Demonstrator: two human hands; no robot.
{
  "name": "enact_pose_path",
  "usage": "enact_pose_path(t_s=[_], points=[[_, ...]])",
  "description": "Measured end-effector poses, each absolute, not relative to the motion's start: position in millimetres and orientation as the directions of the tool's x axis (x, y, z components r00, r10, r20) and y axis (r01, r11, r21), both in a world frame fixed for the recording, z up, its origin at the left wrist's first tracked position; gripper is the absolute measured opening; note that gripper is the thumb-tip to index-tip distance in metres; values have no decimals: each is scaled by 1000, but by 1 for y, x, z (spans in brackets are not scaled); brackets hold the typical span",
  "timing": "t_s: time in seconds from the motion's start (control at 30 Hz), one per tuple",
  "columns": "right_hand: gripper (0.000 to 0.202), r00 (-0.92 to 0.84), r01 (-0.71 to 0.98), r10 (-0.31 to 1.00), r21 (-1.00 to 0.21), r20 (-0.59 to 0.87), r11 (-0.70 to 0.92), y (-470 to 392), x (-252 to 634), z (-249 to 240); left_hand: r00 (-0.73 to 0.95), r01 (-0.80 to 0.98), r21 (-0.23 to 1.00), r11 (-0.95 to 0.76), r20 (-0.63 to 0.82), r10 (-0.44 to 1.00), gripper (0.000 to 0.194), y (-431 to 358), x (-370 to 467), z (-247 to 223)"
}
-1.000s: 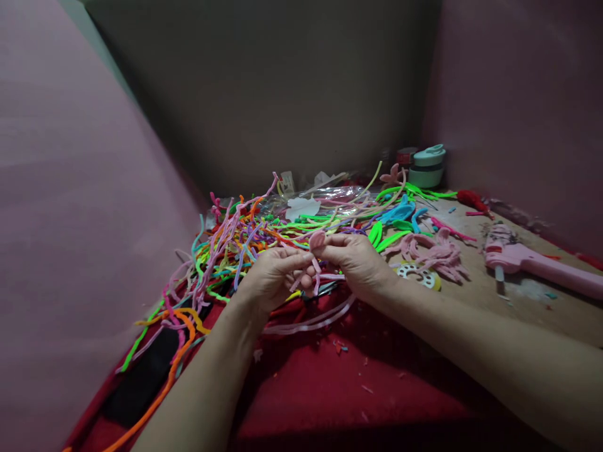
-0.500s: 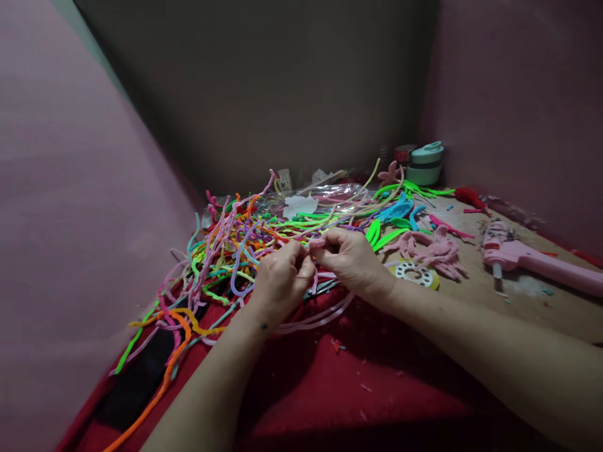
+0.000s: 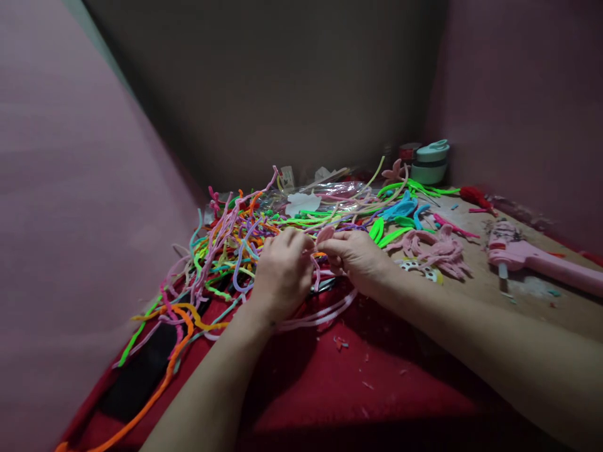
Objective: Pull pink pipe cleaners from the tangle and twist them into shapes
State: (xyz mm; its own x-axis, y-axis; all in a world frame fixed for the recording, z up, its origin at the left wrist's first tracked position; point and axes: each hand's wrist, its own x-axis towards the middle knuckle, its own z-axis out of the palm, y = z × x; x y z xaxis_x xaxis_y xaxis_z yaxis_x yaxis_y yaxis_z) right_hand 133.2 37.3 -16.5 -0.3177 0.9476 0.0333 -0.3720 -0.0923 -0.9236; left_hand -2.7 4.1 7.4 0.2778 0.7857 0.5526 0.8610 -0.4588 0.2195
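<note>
My right hand [image 3: 355, 254] is closed in a pinch on a small pink pipe-cleaner petal [image 3: 325, 236], which stands up above the fingertips. Close beside it, my left hand [image 3: 285, 270] has its fingers curled at the petal's lower end; the back of the hand hides most of that grip. A thin pink strand [image 3: 317, 276] hangs between the hands. Beneath them, partly covered, lies a metal tool [image 3: 325, 285], perhaps scissors. A heap of coloured pipe cleaners [image 3: 245, 251] spreads behind and left of my left hand.
Right of my hands lie twisted pink pieces [image 3: 440, 248], a yellow-and-white disc with holes [image 3: 421, 269] and a pink long-handled tool [image 3: 527, 254]. Green leaf shapes [image 3: 377, 231] and a teal container [image 3: 429, 163] sit farther back. A black flat object [image 3: 141, 376] rests on the red cloth [image 3: 377, 402].
The pink petal now stands more upright in my right fingers. My left hand has turned so its back faces me more. The view has shifted slightly.
</note>
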Motion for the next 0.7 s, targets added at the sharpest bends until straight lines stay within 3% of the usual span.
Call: enact_pose_path(t_s=[0.1, 0.13, 0.2, 0.27, 0.37, 0.5, 0.57, 0.63, 0.7], points=[[11, -413, -408, 905, -909, 97, -89, 41, 138, -16, 119, 485, 809, -334, 317, 941, 22, 11, -18, 17], [9, -451, -422, 885, -902, 115, -97, 42, 139, -16, 120, 322, 918, -234, 206, 971, 23, 12, -22, 20], [6, -508, -441, 848, -891, 150, -106, 43, 141, -15, 190, 86, 996, -31, 14, 982, 18, 14, -27, 21], [6, -541, -444, 823, -890, 172, -106, 42, 142, -14, 310, -14, 991, 137, -126, 942, 20, 14, -26, 19], [8, -524, -411, 833, -909, 174, -68, 40, 143, -12, 434, -40, 963, 266, -223, 873, 36, 12, -24, 15], [6, -452, -312, 875, -950, 175, 29, 38, 141, -11, 442, 133, 978, 161, -204, 873, 29, 9, -23, 19], [9, -372, -254, 912, -964, 170, 76, 37, 140, -12, 354, 400, 914, -64, -90, 931, 24, 5, -17, 19], [15, -266, -219, 951, -971, 156, 98, 38, 137, -15, 234, 653, 717, -244, 116, 965, 21, 1, -8, 14], [19, -189, -217, 975, -973, 117, 75, 38, 135, -18, 158, 807, 507, -302, 307, 938, 15, -2, 1, 6]])
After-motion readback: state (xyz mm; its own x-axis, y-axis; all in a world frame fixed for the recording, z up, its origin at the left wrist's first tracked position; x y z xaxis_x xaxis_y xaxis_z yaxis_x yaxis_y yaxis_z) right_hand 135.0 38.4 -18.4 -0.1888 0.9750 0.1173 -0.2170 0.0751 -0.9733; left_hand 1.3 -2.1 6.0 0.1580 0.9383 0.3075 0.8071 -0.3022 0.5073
